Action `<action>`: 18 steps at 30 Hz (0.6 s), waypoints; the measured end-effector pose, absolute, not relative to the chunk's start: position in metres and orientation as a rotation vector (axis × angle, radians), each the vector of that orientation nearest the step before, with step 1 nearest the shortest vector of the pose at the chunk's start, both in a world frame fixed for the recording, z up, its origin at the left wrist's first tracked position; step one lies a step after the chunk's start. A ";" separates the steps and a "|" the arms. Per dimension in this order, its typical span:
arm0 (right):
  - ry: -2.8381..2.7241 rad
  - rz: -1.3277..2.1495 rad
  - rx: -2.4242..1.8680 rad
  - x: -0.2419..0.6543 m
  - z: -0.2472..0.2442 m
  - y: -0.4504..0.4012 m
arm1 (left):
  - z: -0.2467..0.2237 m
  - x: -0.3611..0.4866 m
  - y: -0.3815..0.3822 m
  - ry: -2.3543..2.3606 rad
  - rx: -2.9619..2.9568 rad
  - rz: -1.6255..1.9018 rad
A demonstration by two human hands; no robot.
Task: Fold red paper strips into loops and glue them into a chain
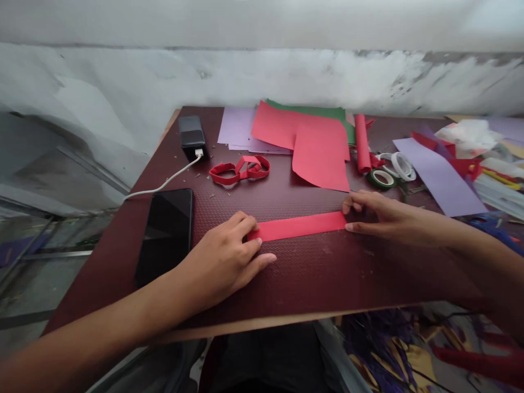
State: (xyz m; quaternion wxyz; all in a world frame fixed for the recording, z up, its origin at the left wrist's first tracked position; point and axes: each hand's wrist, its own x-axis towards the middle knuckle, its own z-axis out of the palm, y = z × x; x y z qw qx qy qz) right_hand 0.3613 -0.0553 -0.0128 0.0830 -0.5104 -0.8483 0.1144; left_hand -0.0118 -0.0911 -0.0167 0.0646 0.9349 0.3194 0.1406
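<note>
A long red paper strip (301, 227) lies flat on the dark red table, stretched between my two hands. My left hand (235, 252) presses on its left end with curled fingers, the thumb resting on the table just below. At the other end, my right hand (364, 213) grips the strip's tip, the thumb at the lower edge and bent fingers at the upper edge. Behind the strip sits a folded red paper shape with two loops (240, 170). Two red paper sheets (321, 155) overlap farther back, near the wall.
On the left are a black phone (166, 232) and a power bank (191, 136) with a white cable. A red paper roll (362, 143), green tape (381, 178) and a purple sheet (442, 177) lie right. Scraps cover the floor below the table's front edge (254, 323).
</note>
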 end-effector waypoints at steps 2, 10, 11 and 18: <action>-2.481 0.649 -1.498 0.363 -0.007 -0.055 | -0.019 -0.012 -0.090 0.989 2.792 0.445; -2.610 0.537 -1.125 0.298 0.005 -0.062 | -0.026 -0.012 -0.083 1.047 2.713 0.523; -2.697 0.513 -1.057 0.288 0.005 -0.059 | -0.026 -0.012 -0.082 1.046 2.720 0.506; -2.957 0.279 -0.664 0.259 -0.006 -0.035 | -0.022 -0.013 -0.077 1.000 2.788 0.440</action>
